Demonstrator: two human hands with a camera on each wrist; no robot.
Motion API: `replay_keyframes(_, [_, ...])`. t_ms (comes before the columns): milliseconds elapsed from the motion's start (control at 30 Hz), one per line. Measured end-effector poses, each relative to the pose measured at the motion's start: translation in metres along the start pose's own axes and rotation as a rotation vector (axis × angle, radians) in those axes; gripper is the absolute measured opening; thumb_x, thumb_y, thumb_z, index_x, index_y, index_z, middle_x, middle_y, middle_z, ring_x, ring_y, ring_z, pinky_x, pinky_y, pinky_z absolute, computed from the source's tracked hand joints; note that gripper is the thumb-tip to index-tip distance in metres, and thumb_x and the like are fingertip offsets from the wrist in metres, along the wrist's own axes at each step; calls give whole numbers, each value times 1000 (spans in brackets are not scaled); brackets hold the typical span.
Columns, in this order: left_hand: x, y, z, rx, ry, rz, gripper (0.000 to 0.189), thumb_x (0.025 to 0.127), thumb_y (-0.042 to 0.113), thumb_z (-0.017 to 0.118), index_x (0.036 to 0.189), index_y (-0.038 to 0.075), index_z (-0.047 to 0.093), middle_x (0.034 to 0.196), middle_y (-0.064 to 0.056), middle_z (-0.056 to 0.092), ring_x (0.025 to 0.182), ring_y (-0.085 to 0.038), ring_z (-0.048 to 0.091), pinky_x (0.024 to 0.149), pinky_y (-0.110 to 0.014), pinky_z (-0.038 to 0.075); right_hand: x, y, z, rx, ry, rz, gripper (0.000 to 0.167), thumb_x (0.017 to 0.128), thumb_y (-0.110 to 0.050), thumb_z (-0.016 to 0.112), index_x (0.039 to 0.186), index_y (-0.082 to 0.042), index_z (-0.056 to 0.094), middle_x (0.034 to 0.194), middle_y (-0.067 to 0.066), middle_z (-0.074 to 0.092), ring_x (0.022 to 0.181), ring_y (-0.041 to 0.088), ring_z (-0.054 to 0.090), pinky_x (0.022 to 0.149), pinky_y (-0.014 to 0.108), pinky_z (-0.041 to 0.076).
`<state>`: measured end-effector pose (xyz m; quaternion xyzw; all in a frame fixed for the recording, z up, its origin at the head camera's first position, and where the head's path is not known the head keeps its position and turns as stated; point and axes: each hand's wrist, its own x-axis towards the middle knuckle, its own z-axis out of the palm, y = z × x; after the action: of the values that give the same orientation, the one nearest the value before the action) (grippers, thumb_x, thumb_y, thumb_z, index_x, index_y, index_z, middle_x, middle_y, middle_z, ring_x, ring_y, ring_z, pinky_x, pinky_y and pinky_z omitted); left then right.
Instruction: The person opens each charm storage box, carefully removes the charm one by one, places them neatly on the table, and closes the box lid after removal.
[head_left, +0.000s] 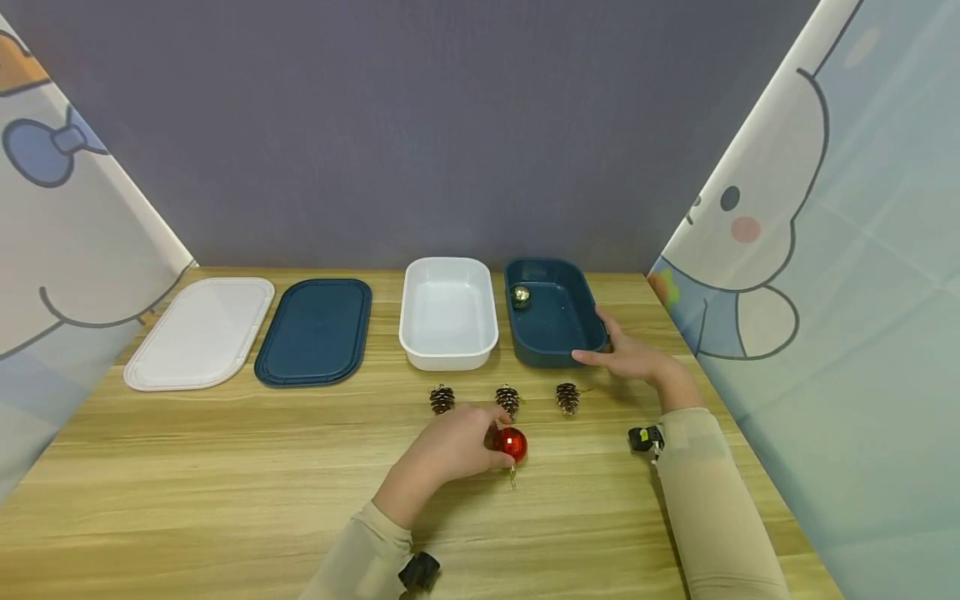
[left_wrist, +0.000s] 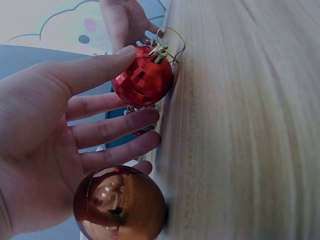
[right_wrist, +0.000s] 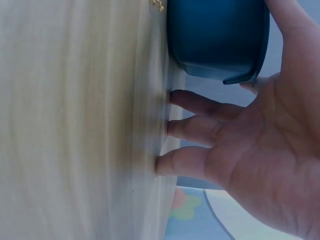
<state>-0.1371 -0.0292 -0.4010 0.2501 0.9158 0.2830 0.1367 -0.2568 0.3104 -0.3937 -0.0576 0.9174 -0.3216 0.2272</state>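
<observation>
My left hand [head_left: 459, 442] pinches a shiny red Christmas ball [head_left: 513, 444] with a gold hanging loop between thumb and forefinger, low over the table. A copper-coloured ball [left_wrist: 120, 202] sits beside the other fingers in the left wrist view; the hand hides it in the head view. My right hand [head_left: 633, 357] touches the near right corner of the blue box [head_left: 551, 358], thumb at the front wall, other fingers spread with some tips on the table. Inside that box lies a gold ball [head_left: 521, 297]. Beyond the left hand are pine cones [head_left: 507, 400], three in a row.
A white box [head_left: 448, 362] stands left of the blue one. Farther left lie a blue lid [head_left: 313, 332] and a white lid [head_left: 201, 333] on the wooden table [head_left: 225, 483]. A grey panel [head_left: 420, 133] rises behind, with cartoon-printed sheets [head_left: 840, 350] at both sides.
</observation>
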Motion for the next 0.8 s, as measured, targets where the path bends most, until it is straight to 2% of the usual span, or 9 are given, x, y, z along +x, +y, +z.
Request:
replay_keyframes(233, [-1, 0, -1, 6, -1, 7, 50, 86, 37, 91, 127, 15, 74, 104, 1, 76, 90, -12, 64, 83, -35, 56, 0, 0, 0, -1, 0, 4, 116, 98, -68, 64, 169, -32, -21, 178, 27, -5, 158, 58, 21, 124, 76, 26])
replay_keyframes(467, [-1, 1, 0, 11, 4, 3, 46, 86, 36, 90, 126, 16, 76, 118, -3, 79, 104, -18, 71, 91, -40, 60, -1, 0, 2, 4, 5, -3, 116, 98, -67, 64, 169, -31, -20, 178, 29, -2, 157, 57, 26, 123, 74, 29])
replay_keyframes(800, [0, 2, 1, 16, 8, 2, 49, 86, 34, 91, 129, 18, 74, 123, -3, 78, 108, -19, 72, 91, -40, 59, -2, -1, 1, 8, 7, 1, 117, 98, -67, 64, 169, -30, -20, 177, 29, -1, 156, 57, 28, 123, 74, 30])
